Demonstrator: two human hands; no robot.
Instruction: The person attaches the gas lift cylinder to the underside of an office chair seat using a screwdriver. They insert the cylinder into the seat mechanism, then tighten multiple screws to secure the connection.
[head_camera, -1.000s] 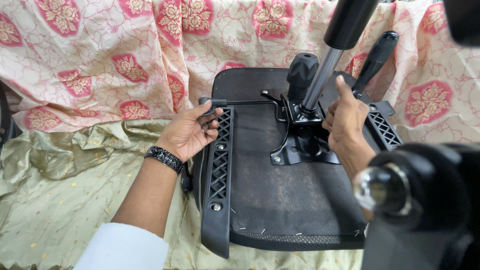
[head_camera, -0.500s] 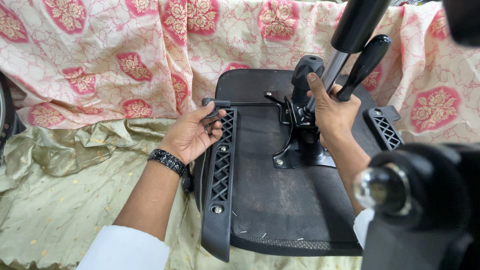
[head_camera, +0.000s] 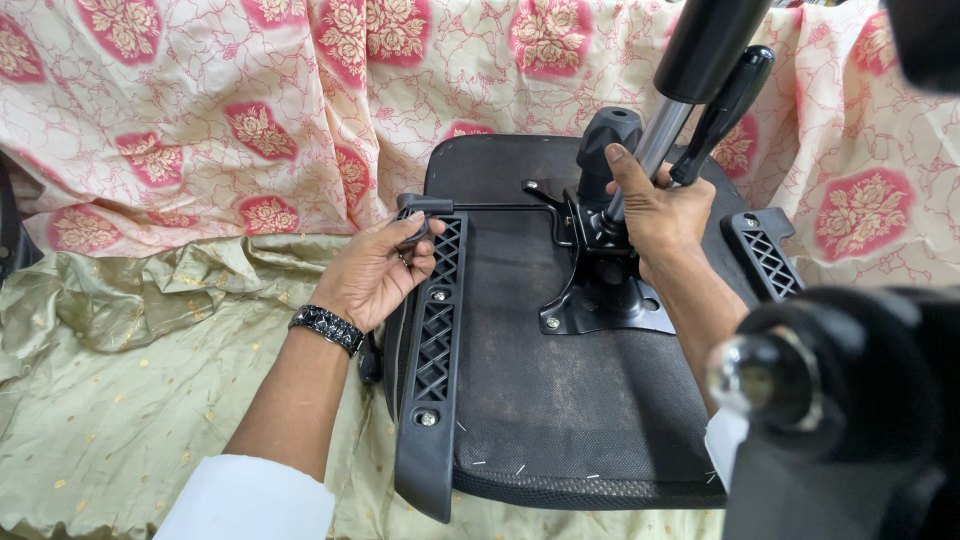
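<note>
An upturned black office chair seat lies on cloth, its underside facing me. My left hand grips the small black lever handle at the end of a thin rod by the seat's left armrest bracket. My right hand is wrapped around the base of the silver gas cylinder, where it enters the black metal mechanism plate. A black knob stands just left of the cylinder, and a black lever grip rises behind my right hand.
Cream cloth with pink flower patches hangs behind the seat. Pale green cloth covers the surface at the left. A black chair-base arm with a shiny caster stem fills the lower right foreground. The right armrest bracket sits beside my right wrist.
My right hand slid from the right side of the mechanism onto the cylinder's base and closed around it. The left hand kept its grip on the lever handle. The seat shifted slightly.
</note>
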